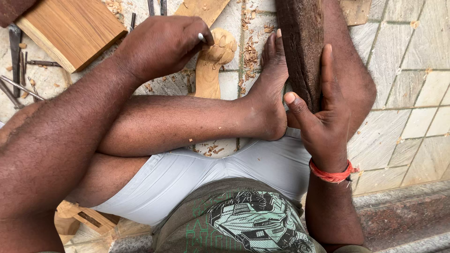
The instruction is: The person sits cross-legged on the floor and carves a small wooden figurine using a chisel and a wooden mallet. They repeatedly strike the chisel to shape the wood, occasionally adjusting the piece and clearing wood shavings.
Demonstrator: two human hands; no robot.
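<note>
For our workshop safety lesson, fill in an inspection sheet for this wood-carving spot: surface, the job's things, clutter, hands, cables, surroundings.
Surface: pale tiled floor, dusty.
Job's things: light carved wooden piece lying on the floor; thin metal tool, only its tip showing; dark wooden block.
Clutter: wood chips strewn beside the carving; metal chisels at the left; wooden board.
Hands: left hand closed on the metal tool at the carving; right hand gripping the dark block.
Cables: nothing seen.
Surroundings: stone step at lower right; person seated, bare foot by the carving.
</note>
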